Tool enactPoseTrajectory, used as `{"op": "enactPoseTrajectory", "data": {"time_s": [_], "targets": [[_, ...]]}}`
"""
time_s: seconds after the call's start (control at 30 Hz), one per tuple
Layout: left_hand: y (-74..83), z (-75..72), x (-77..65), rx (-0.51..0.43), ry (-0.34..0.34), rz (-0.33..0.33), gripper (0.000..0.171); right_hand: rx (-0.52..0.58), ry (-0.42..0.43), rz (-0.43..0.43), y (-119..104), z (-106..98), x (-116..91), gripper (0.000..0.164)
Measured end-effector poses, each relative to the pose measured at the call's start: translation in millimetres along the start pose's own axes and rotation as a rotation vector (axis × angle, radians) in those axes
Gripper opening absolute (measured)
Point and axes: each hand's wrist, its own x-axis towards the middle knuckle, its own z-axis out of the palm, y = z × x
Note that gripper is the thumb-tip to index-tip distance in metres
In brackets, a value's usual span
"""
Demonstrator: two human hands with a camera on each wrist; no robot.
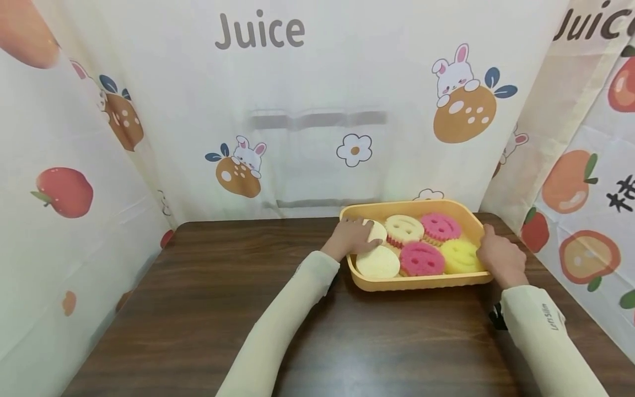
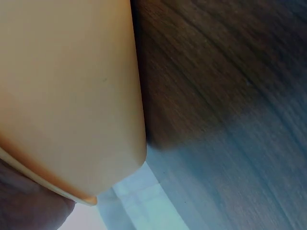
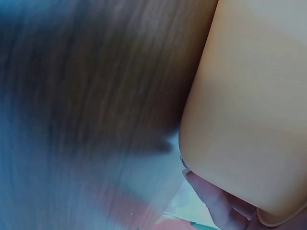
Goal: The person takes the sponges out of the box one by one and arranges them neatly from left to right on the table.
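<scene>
Hanging at the back and both sides: a pale backdrop (image 1: 317, 77) printed with fruit, rabbits and the word "Juice". Dark wood-grain table (image 1: 213, 286) below it. Yellow tray (image 1: 421, 283) on the table's far right part, close to the backdrop, a hand at either end. Right hand (image 1: 502, 256) holds the tray's right end; right wrist view shows its fingers curled against the outer wall under the rim. Left hand (image 1: 351, 238) lies over the left rim, thumb apart from fingers, reaching above a plain pale sponge (image 1: 377, 232); cannot tell whether it grips the rim or touches that sponge. Others inside, all round: second plain sponge (image 1: 378, 262) at near left, cream smiley (image 1: 404, 229) and far pink smiley (image 1: 441, 227) along the back, near pink smiley (image 1: 421, 259) and yellow smiley (image 1: 460, 256) in front.
</scene>
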Motion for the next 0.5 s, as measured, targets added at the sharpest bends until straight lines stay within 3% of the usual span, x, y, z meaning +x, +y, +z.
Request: {"op": "enactPoseTrajectory", "data": {"time_s": [0.5], "targets": [[0.6, 4.0, 4.8, -0.002, 0.007, -0.007, 0.073, 0.007, -0.014, -0.009, 1.0, -0.1, -0.6, 0.050]]}}
